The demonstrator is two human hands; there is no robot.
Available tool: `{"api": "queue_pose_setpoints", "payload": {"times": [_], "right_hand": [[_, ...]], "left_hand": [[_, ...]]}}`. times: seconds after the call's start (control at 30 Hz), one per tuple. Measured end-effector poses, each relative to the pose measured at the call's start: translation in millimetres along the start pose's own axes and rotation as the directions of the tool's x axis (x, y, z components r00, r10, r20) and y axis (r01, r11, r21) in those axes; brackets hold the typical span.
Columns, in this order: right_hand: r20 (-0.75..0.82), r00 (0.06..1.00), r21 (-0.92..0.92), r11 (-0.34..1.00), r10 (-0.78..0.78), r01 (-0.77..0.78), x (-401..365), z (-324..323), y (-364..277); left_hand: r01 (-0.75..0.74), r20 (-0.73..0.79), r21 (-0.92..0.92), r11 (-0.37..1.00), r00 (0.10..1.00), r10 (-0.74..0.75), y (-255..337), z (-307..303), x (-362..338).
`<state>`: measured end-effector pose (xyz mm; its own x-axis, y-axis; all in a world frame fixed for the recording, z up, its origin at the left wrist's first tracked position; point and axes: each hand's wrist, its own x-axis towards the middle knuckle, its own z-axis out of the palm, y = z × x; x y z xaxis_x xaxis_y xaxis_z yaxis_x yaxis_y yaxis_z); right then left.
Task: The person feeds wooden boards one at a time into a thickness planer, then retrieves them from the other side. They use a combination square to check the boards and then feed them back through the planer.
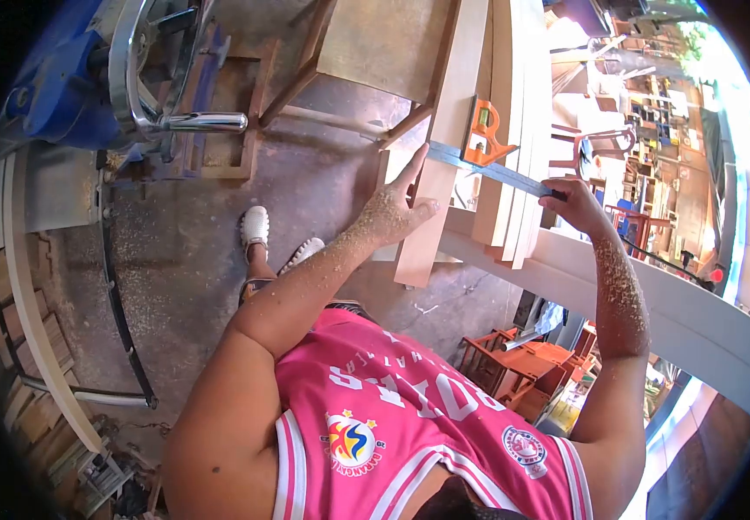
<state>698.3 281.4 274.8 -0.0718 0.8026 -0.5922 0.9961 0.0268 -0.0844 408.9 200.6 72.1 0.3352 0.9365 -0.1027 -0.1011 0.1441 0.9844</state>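
Observation:
A combination square with an orange head [485,134] lies across a pale wooden board [457,87], its steel blade [507,176] running from the board's left edge toward my right hand. My left hand [395,212], dusted with sawdust, is at that board's left edge; its index finger reaches the blade's end and its thumb is spread over the wood. The other fingers are partly hidden. My right hand [574,208] is closed at the blade's far end, with a small dark piece at its fingertips. More pale boards [514,113] stand side by side under the blade.
A blue machine [71,104] with a chrome handwheel [123,69] is at the upper left. A wooden table [384,43] stands behind the boards. A long grey-white beam [652,295] crosses at right. Reddish wooden furniture [531,360] sits below it. Stacked wood [24,321] is at left.

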Motion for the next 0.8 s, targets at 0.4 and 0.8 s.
{"api": "queue_pose_setpoints", "payload": {"times": [0.4, 0.8], "right_hand": [[-0.016, 0.999, 0.104, 0.994, -0.036, 0.038, -2, 2, 3], [-0.431, 0.902, 0.342, 0.931, 0.032, 0.131, -150, 69, 67]], "left_hand": [[0.045, -0.089, -0.069, 0.997, 0.995, -0.051, 5, 27, -7], [0.233, 0.158, -0.374, 0.897, 0.970, -0.186, -14, 81, 18]]}}
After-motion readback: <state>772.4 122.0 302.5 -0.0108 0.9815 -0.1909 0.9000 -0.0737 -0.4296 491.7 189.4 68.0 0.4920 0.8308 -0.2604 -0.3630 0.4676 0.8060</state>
